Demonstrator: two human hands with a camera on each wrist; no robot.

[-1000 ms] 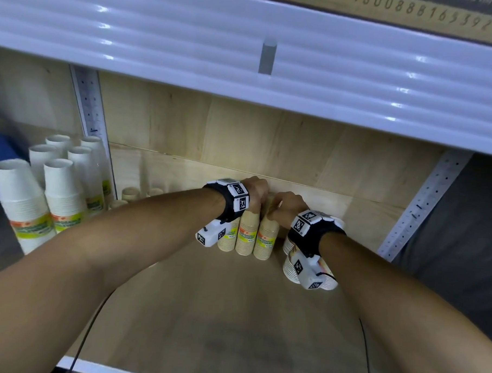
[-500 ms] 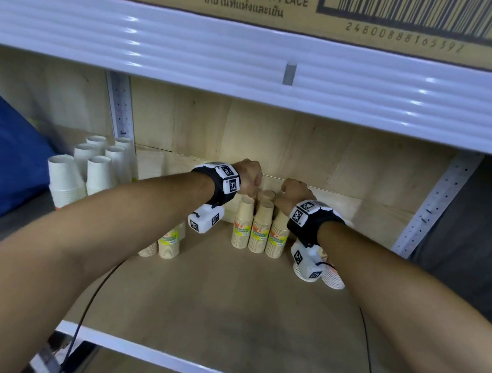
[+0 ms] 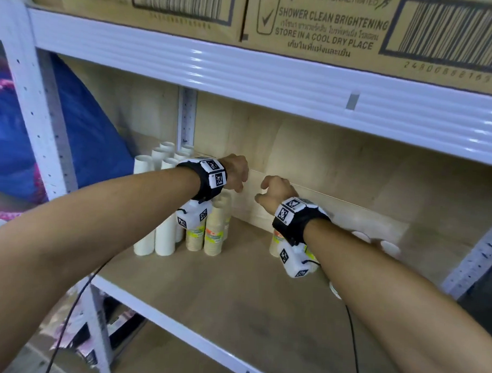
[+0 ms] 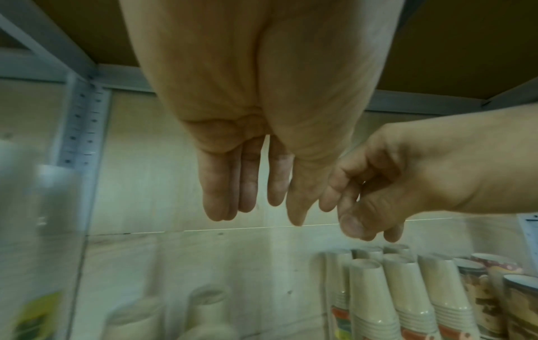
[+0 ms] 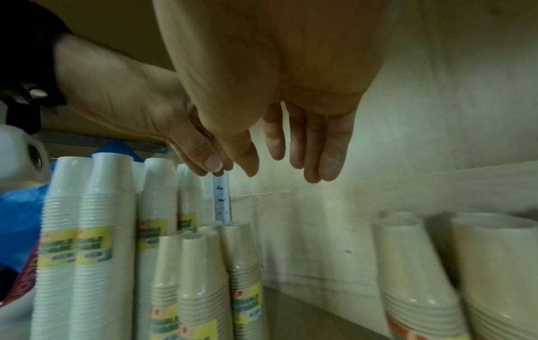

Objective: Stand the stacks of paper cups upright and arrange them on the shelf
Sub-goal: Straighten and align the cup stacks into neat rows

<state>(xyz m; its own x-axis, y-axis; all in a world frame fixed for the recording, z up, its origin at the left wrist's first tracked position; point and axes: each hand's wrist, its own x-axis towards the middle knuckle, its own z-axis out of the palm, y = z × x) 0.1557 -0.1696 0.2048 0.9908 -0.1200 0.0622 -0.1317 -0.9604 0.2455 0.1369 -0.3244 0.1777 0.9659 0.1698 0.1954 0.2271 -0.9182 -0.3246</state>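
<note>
Both hands hang empty in mid-frame of the head view: the left hand (image 3: 235, 171) with fingers straight and relaxed, the right hand (image 3: 275, 193) loosely curled around nothing. The step in hand looks like a pause between placements. Tan cup stacks (image 3: 213, 227) stand upright left of centre beside taller white stacks (image 3: 155, 233) on the wooden shelf (image 3: 234, 298); more stacks (image 5: 422, 276) sit lower right in the right wrist view (leaning, or only lens-warped; I cannot tell). Next likely means gripping one low on its ribbed rims, since tapered paper stacks tip easily.
</note>
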